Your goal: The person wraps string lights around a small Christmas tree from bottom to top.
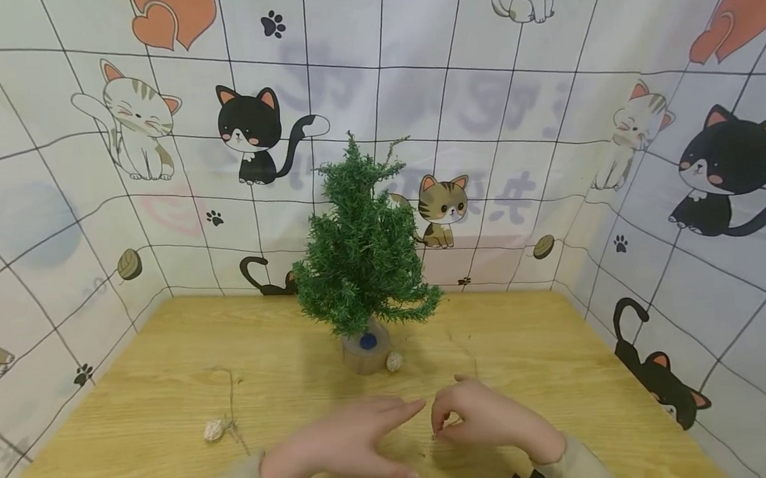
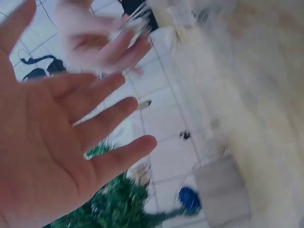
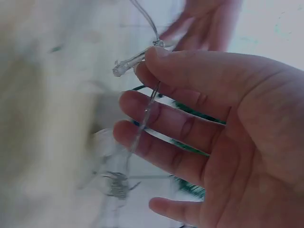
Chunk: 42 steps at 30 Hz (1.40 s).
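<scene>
My right hand (image 1: 480, 416) pinches a small clear bulb (image 3: 127, 65) on a thin wire between thumb and index finger. From the pinch the clear wire (image 3: 145, 114) runs across the other fingers, with a twisted coil (image 3: 117, 185) farther along it. Beside it my left hand (image 1: 356, 436) hovers over the table with fingers spread, holding nothing; its palm also shows in the left wrist view. Beyond both hands stands a small green artificial tree (image 1: 360, 247) on a round wooden base (image 1: 365, 357) with a blue spot (image 1: 368, 341).
One pale woven ball (image 1: 394, 362) lies against the base. Another woven ball (image 1: 214, 430) is at the left of the wooden table (image 1: 522, 333), where a thin wire (image 1: 231, 395) trails. A cat-print cloth (image 1: 416, 116) encloses the back and sides.
</scene>
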Each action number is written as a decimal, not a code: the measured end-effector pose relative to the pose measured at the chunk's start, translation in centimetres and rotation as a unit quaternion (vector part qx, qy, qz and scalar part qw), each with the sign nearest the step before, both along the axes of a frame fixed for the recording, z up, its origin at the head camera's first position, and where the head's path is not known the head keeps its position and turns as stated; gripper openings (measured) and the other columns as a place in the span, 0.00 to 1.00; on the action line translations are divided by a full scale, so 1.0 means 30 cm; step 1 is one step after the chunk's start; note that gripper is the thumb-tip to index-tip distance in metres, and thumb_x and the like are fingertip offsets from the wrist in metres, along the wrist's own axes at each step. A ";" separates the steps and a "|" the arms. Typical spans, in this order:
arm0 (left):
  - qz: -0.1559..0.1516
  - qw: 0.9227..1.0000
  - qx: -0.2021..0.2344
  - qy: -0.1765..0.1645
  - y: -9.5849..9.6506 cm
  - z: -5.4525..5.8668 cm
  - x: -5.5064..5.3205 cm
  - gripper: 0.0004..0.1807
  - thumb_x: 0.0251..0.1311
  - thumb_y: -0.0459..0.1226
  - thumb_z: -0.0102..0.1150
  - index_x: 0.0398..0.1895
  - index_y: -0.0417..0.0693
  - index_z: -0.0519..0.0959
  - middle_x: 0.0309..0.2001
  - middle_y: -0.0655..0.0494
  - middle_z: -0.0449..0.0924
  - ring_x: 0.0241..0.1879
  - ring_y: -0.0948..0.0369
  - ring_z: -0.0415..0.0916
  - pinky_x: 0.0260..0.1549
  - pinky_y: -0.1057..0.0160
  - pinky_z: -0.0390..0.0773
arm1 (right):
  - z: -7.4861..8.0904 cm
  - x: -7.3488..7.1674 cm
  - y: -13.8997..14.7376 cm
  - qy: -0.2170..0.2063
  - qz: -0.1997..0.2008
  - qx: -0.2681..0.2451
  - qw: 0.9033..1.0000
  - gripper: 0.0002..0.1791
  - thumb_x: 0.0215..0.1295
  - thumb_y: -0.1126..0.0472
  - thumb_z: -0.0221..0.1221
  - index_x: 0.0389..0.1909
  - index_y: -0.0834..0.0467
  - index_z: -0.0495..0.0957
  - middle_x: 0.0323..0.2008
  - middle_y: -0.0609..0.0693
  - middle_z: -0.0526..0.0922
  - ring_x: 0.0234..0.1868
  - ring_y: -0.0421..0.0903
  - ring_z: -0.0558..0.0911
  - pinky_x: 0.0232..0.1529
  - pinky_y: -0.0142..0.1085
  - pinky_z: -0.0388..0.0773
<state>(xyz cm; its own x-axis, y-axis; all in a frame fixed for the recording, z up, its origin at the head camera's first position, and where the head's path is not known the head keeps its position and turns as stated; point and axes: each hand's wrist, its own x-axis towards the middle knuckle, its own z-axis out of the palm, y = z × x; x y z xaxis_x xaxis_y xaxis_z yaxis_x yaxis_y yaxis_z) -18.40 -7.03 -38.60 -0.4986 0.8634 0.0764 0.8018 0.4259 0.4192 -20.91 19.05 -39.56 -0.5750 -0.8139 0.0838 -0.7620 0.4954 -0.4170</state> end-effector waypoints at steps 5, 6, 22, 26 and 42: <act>0.065 0.986 0.081 -0.134 0.029 0.008 0.013 0.36 0.63 0.57 0.58 0.71 0.54 0.64 0.46 0.70 0.81 0.46 0.70 0.77 0.41 0.66 0.77 | 0.116 0.011 -0.068 0.030 0.035 -0.007 0.999 0.08 0.59 0.63 0.65 0.26 0.45 0.81 0.27 0.26 0.77 0.32 0.23 0.75 0.54 0.51 0.72; 0.078 0.980 0.098 -0.157 0.029 0.015 0.014 0.34 0.62 0.55 0.60 0.69 0.54 0.66 0.40 0.71 0.81 0.40 0.71 0.78 0.36 0.68 0.77 | 0.139 0.012 -0.082 0.035 0.037 -0.007 0.999 0.08 0.59 0.63 0.65 0.26 0.45 0.81 0.27 0.27 0.77 0.31 0.23 0.75 0.52 0.45 0.73; 0.122 0.971 0.203 0.027 -0.058 0.281 0.027 0.05 0.67 0.43 0.59 0.34 0.56 0.81 0.29 0.70 0.73 0.28 0.70 0.69 0.29 0.67 0.74 | 0.298 -0.015 -0.134 -0.097 0.109 -0.158 0.977 0.08 0.61 0.70 0.58 0.31 0.52 0.78 0.27 0.40 0.82 0.30 0.34 0.81 0.33 0.32 0.79; 0.146 0.962 0.224 0.054 -0.121 0.307 0.039 0.04 0.67 0.43 0.59 0.34 0.59 0.81 0.30 0.71 0.75 0.26 0.69 0.66 0.26 0.66 0.71 | 0.302 -0.026 -0.133 -0.136 0.110 -0.189 0.966 0.06 0.65 0.70 0.56 0.33 0.56 0.77 0.26 0.44 0.81 0.29 0.38 0.81 0.34 0.36 0.80; 0.238 0.879 0.345 0.228 -0.289 0.364 0.091 0.09 0.57 0.29 0.66 0.36 0.53 0.83 0.26 0.70 0.74 0.27 0.71 0.71 0.30 0.76 0.73 | 0.300 -0.058 -0.041 -0.097 0.046 -0.221 0.969 0.10 0.60 0.66 0.65 0.43 0.60 0.81 0.27 0.45 0.81 0.28 0.39 0.77 0.30 0.34 0.77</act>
